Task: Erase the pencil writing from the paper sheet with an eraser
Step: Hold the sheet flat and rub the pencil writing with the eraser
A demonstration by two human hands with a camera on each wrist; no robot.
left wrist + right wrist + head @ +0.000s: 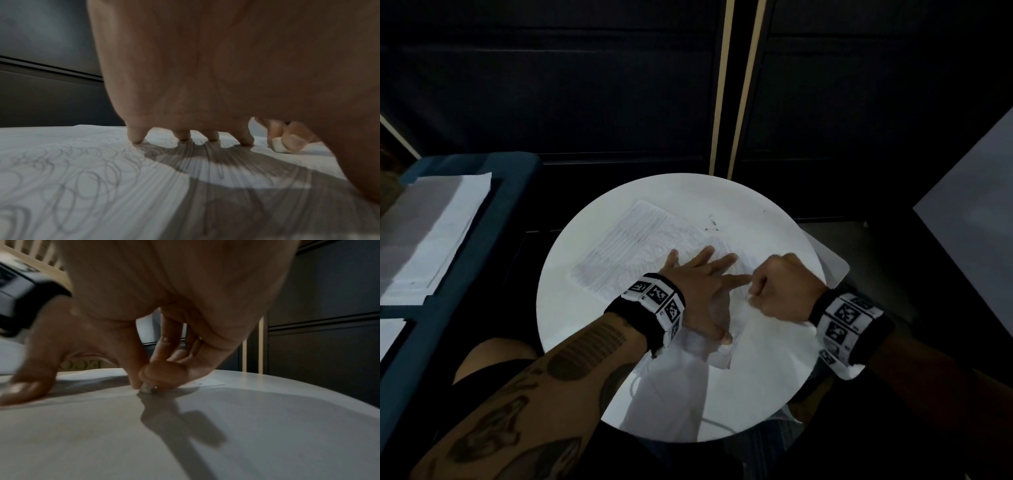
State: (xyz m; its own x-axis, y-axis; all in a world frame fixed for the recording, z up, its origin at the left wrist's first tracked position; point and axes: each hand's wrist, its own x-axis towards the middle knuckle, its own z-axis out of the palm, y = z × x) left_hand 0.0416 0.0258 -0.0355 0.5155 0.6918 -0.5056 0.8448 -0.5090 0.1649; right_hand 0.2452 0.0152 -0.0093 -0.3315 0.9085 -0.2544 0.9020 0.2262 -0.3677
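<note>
White round table (592, 325) carries the paper sheet (619, 246), pencil scribbles covering its left part. Left hand (698, 291) lies flat on the sheet, fingers spread. Right hand (784, 287), just right of it, pinches a small white eraser (278, 144) against the paper.

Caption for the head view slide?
Left hand pins scribbled paper sheet on round table; right hand rubs eraser.
</note>
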